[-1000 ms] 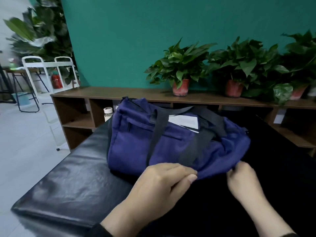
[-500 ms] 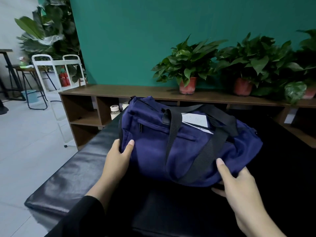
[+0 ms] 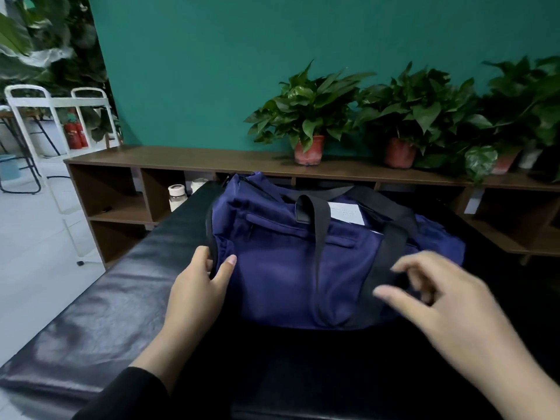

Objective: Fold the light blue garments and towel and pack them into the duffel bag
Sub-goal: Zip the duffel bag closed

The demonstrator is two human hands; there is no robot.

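Note:
A navy blue duffel bag (image 3: 281, 268) with black webbing handles (image 3: 318, 237) lies on a black padded bench (image 3: 100, 322). A white label (image 3: 345, 212) shows near its top. My left hand (image 3: 197, 292) grips the bag's left end, thumb on the front and fingers round the black edge strap. My right hand (image 3: 445, 310) hovers blurred in front of the bag's right half, fingers spread and loose, holding nothing. No light blue garment or towel is in view.
Behind the bench runs a low brown wooden shelf (image 3: 169, 160) carrying potted plants (image 3: 309, 116). A small jar (image 3: 177, 197) stands by its cubbies. White metal chairs (image 3: 57, 116) and a red fire extinguisher (image 3: 74, 134) are at the left over grey floor.
My right hand has let go of the bag's lower right end and lifted over its front. My left hand stays gripping the left end. The camera has moved closer.

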